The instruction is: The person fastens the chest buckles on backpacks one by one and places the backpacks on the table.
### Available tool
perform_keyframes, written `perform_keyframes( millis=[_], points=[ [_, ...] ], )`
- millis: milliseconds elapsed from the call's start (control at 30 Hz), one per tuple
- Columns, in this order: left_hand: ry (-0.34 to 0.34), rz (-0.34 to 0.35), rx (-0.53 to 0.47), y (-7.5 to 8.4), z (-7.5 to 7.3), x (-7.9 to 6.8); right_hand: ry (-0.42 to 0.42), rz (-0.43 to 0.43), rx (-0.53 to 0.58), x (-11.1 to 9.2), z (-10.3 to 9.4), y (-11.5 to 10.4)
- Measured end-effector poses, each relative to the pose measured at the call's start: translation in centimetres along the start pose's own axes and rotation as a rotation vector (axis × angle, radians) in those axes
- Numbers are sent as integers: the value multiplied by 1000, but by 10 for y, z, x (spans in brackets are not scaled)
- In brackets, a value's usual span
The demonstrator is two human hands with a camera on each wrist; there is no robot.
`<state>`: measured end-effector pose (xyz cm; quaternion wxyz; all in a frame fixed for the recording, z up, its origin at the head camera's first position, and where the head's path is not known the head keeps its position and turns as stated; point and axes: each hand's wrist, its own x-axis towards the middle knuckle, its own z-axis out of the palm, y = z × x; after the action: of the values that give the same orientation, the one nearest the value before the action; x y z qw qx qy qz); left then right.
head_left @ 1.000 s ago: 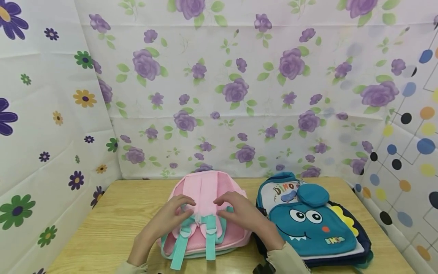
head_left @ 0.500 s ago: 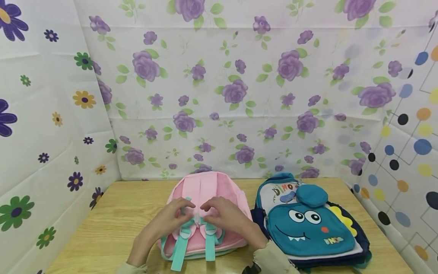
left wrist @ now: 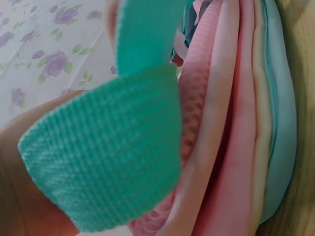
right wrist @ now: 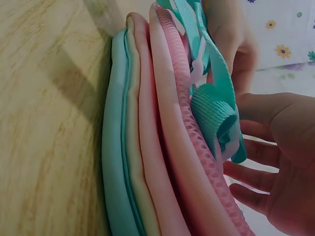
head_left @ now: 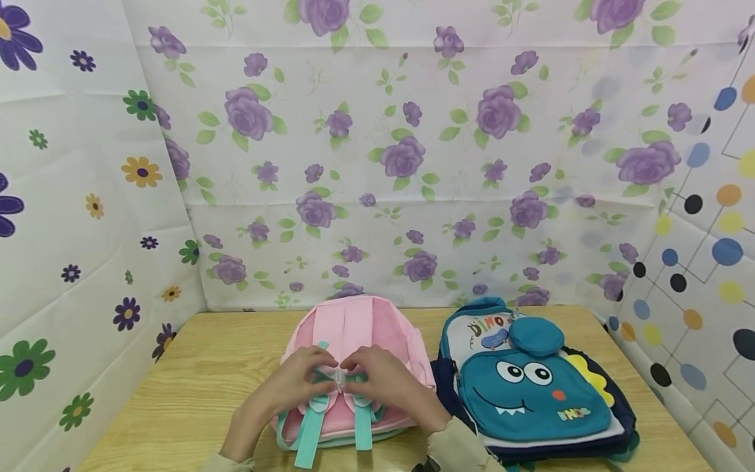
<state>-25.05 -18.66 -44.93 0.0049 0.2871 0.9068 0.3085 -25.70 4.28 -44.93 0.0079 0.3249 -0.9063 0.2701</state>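
A pink backpack (head_left: 348,328) lies with its straps up, teal webbing hanging toward the front. A small pale clear buckle (head_left: 339,379) joins the teal chest strap across its middle. My left hand (head_left: 291,383) curves its thumb and fingers round the buckle's left side, its fingertips right at it. My right hand (head_left: 386,380) does the same from the right, fingertips close to the left ones. In the right wrist view the right hand (right wrist: 290,142) has its lower fingers spread beside a teal strap (right wrist: 211,108). A broad teal strap (left wrist: 108,152) covers much of the left wrist view.
A blue dinosaur backpack (head_left: 533,393) lies to the right of the pink one, near the right sleeve (head_left: 460,449). Both rest on a wooden table (head_left: 194,367). A flower-printed cloth (head_left: 366,164) hangs behind, with patterned cloths on both sides.
My right hand has moved left and slightly down toward the left hand. My left hand has lowered slightly. Both hands' fingertips have come together at the buckle; the backpacks stay where they were.
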Motion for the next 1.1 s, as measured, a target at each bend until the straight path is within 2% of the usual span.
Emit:
perform_keyframes(
  millis=[433,667,933,1100],
  points=[
    [39,-4,165,1,11,4,44,41,-65,2,13,-2],
    [56,-23,188,2,14,5,66,51,-61,2,17,1],
    [54,-18,208,0,14,6,88,70,-1,1,19,3],
    [42,-24,166,-1,10,4,107,79,20,0,19,3]
  ],
)
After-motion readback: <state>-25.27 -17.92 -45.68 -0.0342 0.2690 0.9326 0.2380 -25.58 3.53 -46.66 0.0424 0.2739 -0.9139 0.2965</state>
